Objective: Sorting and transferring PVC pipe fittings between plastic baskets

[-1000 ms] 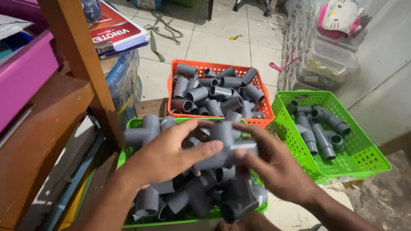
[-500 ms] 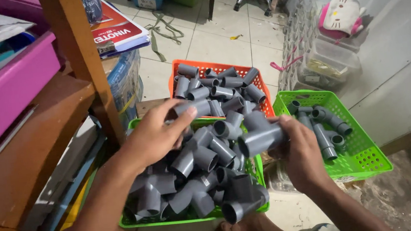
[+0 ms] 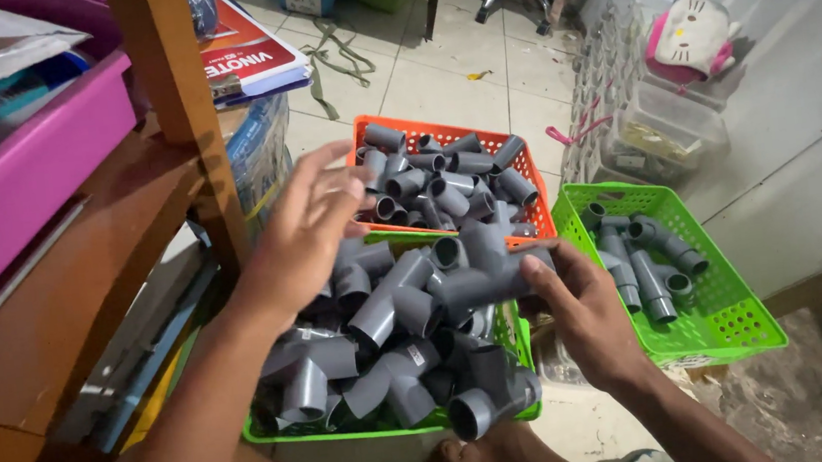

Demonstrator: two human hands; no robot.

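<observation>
A green basket (image 3: 390, 430) close in front of me is heaped with grey plastic pipe fittings (image 3: 379, 314), elbows and tees. My left hand (image 3: 306, 233) hovers over the heap's left side, fingers spread and holding nothing. My right hand (image 3: 582, 317) is at the heap's right edge, gripping a grey tee fitting (image 3: 479, 281) by one end. Behind the heap, an orange basket (image 3: 513, 141) holds several more grey fittings. A second green basket (image 3: 726, 321) to the right holds a few grey elbows (image 3: 640, 259).
A wooden shelf post (image 3: 179, 93) and shelf board (image 3: 67, 314) stand at my left, bearing a pink tray (image 3: 35, 182) and a red-and-white book (image 3: 248, 51). Clear plastic boxes (image 3: 668, 131) and a white-and-pink toy (image 3: 691, 33) sit at the back right on the tiled floor (image 3: 436, 68).
My left hand has lifted off the heap and spread its fingers. My right hand has taken a tee fitting from the heap and now holds it at the right edge.
</observation>
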